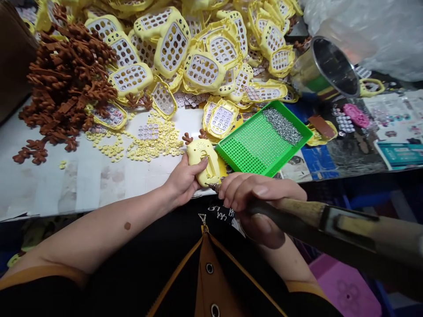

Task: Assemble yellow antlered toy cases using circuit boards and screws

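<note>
White-covered worktable [49, 187]: bears a heap of pale-yellow plastic shells [204, 70] at the back, right of a pile of brown antler-shaped parts [71, 70]. Long dark driver-like tool [319, 218]: held in the right hand [261, 198], fingers curled around it. Green perforated rectangular tray [243, 152]: holds small silvery metal pieces [284, 127]. Left hand [181, 181]: pinches a rounded yellow plastic casing [197, 150] between thumb and fingers near the table's front edge; tool tip at its lower end.
</note>
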The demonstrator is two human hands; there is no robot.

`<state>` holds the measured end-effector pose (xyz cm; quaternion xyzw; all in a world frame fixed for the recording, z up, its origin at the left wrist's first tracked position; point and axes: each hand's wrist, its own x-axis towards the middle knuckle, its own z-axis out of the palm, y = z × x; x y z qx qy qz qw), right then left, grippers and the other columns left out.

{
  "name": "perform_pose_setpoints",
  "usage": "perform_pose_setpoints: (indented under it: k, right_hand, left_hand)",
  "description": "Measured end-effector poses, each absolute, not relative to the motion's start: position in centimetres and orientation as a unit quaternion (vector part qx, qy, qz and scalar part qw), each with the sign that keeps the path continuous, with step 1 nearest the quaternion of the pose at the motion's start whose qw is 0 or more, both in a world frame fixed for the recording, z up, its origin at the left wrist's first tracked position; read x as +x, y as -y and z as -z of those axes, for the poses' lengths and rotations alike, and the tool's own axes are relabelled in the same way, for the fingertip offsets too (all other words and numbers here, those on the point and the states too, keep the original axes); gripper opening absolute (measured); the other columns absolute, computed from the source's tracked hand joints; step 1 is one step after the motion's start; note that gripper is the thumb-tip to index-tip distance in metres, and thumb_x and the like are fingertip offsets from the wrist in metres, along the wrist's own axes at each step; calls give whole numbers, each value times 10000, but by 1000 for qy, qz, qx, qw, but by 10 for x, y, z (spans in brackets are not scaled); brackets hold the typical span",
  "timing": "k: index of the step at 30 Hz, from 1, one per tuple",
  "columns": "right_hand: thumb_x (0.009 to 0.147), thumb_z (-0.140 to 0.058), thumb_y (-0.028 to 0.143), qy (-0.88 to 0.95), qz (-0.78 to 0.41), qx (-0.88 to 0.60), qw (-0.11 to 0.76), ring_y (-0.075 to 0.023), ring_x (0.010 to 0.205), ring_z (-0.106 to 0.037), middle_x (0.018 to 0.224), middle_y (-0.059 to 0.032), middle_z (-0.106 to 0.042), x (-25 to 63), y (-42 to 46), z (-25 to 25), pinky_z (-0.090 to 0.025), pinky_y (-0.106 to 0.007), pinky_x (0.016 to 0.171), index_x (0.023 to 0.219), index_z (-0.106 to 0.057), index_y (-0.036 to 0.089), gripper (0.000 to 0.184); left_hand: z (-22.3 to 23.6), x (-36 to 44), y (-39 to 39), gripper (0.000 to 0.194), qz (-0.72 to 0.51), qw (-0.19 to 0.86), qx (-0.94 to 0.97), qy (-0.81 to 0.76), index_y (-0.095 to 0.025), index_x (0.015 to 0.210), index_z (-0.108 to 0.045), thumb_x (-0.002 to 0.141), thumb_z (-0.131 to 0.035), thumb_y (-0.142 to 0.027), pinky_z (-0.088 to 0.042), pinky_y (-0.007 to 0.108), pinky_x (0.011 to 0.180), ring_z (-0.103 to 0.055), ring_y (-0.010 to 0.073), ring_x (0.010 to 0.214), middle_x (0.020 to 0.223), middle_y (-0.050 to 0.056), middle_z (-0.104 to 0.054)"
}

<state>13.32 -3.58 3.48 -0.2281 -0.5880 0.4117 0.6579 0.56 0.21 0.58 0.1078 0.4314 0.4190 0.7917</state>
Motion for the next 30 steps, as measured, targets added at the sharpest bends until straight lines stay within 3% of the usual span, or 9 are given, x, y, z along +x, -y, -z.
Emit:
perform_pose_setpoints:
  k: [7, 18, 27, 30]
  right_hand:
    - [838, -595, 222, 602, -416, -192, 654, -142, 455, -557, 561, 37, -564, 125, 28, -31, -521, -325, 455, 936, -640, 230, 107]
    - [792, -632, 211, 603, -441, -157, 646, -133, 458, -561, 550, 43, -537, 124, 23, -31, -523, -314, 462, 903, -615, 204, 113]
    - [844, -633, 307, 574, -419, -251, 657, -146, 525, -584, 617, 41, -578, 137, 51, -46, -540, -346, 541, 1096, -625, 277, 254]
    - [859, -640, 340, 545, -376, -363, 656, -145, 581, -589, 681, 38, -609, 152, 68, -64, -548, -352, 610, 1074, -637, 326, 215]
  left_hand:
    - [-3, 6, -2, 470, -425, 789, 101, -432, -285, 1175, -501, 775, -691, -125, -532, 506, 925, -661, 258, 1033, 1110, 50, -676]
    - [-8, 6, -2, 346, -432, 785, 87, -435, -240, 1075, -534, 788, -665, -96, -502, 448, 983, -659, 227, 1030, 999, 37, -692]
    - [-1, -2, 2, 467, -455, 776, 101, -425, -247, 1107, -552, 709, -745, -98, -512, 489, 941, -678, 215, 939, 1024, 22, -695]
    - [-7, -16, 3, 437, -491, 769, 96, -398, -225, 1088, -595, 695, -767, -139, -496, 483, 964, -674, 219, 945, 979, 18, -708]
